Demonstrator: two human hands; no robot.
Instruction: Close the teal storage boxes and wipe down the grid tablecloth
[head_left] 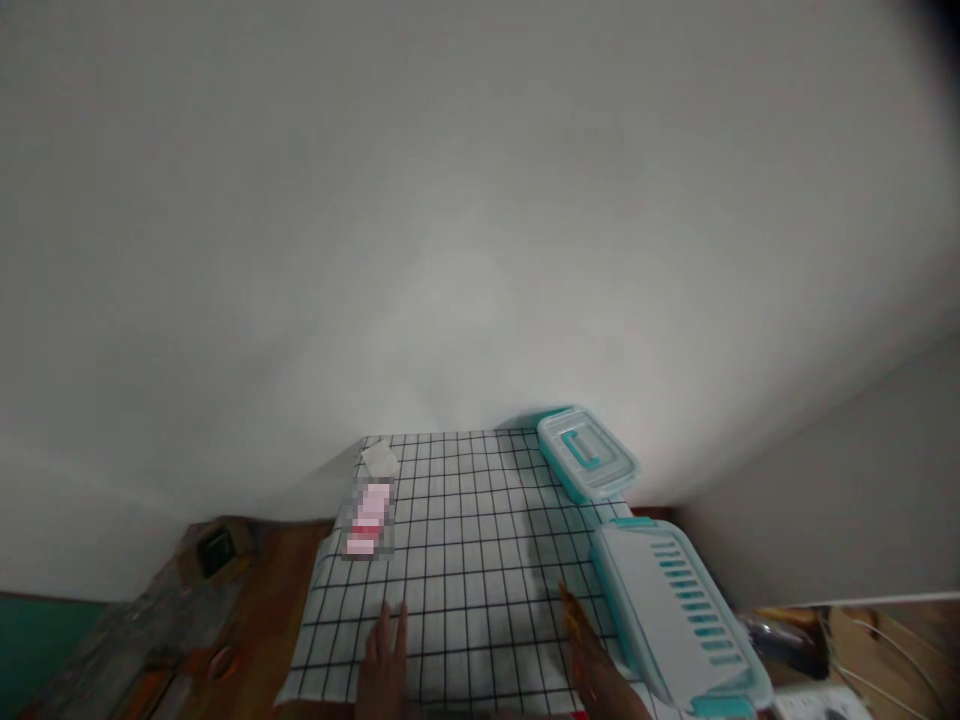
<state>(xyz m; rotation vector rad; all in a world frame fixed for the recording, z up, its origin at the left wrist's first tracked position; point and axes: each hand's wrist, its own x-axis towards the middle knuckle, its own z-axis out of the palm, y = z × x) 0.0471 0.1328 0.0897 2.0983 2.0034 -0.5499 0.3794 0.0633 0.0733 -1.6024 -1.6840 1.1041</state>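
Note:
Low in the head view, my left hand (383,655) lies over the near part of a white cloth with a black grid (465,540), its fingers stretched forward and holding nothing. To the right, my right hand (592,660) is turned on edge with straight fingers and holds nothing that I can see. It is nearest to a teal container with a white slotted lid (675,610). Farther from the hands, at the left, a blurred-out pink and white item (369,518) rests on the cloth, with a small off-white square piece (381,459) behind it.
A smaller teal box with a clear handled lid (589,452) stands at the back right corner, close to the pale wall (465,220). Brown wooden surfaces (255,620) lie left of the table. Cables (885,655) and a dark cylindrical object (787,645) are at the lower right.

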